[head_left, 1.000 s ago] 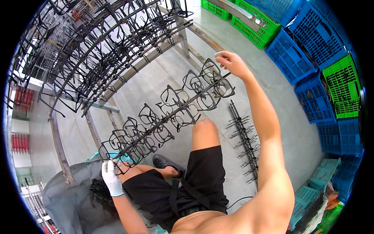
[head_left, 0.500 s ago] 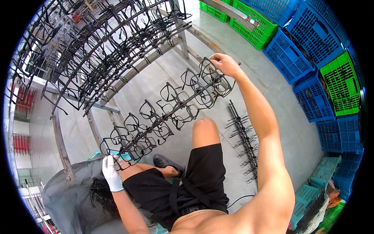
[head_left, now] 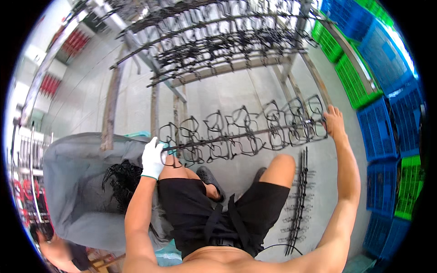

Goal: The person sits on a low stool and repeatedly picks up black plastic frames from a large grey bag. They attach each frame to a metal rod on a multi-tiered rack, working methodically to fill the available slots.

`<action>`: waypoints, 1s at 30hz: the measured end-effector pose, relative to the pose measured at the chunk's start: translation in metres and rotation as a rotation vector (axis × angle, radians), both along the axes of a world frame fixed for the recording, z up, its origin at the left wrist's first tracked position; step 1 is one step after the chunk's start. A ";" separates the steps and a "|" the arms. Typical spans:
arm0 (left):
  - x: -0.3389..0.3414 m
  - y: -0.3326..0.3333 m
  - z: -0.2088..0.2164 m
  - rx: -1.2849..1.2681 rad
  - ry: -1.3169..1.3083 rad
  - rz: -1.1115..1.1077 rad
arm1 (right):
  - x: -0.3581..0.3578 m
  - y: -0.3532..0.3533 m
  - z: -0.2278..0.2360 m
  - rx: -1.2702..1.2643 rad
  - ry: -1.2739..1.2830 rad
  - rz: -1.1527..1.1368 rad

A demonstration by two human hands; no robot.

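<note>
A long dark rod spans level in front of my knees, with black eyeglass frames clipped along it above and below. My left hand, in a white glove, is closed around the rod's left end. The bare right hand grips its other end, its fingers partly hidden beside the last frame. Left of my leg stands a grey cloth-lined bin, and a tangled heap of black frames lies inside.
Ahead stands a metal rack bearing several loaded rods. More rods lie on the floor by my right knee. Blue crates and green crates are stacked along the right. Another person's arm shows at lower left.
The rod has swung from a steep slant to nearly level. My right hand has come down and rightward; my left hand has risen slightly and moved right. The view has turned left.
</note>
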State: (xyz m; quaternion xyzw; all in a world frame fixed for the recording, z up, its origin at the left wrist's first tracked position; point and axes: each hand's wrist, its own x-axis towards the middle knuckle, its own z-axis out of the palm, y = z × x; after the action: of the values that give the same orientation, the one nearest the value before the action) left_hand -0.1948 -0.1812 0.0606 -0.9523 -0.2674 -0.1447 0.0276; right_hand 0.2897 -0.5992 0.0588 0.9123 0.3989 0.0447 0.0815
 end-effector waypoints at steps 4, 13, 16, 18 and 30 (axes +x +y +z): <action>-0.017 0.007 -0.006 -0.028 0.017 -0.023 | 0.011 -0.012 -0.026 0.220 -0.092 0.088; 0.009 -0.015 0.050 0.083 -0.205 -0.241 | -0.025 -0.097 0.084 0.534 -0.577 0.061; 0.049 -0.021 0.027 -0.080 0.116 -0.199 | -0.020 -0.138 0.069 0.364 -0.589 -0.033; 0.063 -0.012 -0.019 -0.050 0.218 -0.161 | -0.027 -0.146 0.043 0.331 -0.340 -0.050; 0.132 0.122 -0.208 0.126 0.223 0.245 | -0.034 -0.019 -0.158 0.331 -0.008 -0.096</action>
State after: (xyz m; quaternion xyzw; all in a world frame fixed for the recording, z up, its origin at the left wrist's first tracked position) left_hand -0.0627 -0.0596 -0.1470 -0.9190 -0.3673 -0.0502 0.1342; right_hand 0.2555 -0.6178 -0.0992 0.9310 0.3419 0.1095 -0.0661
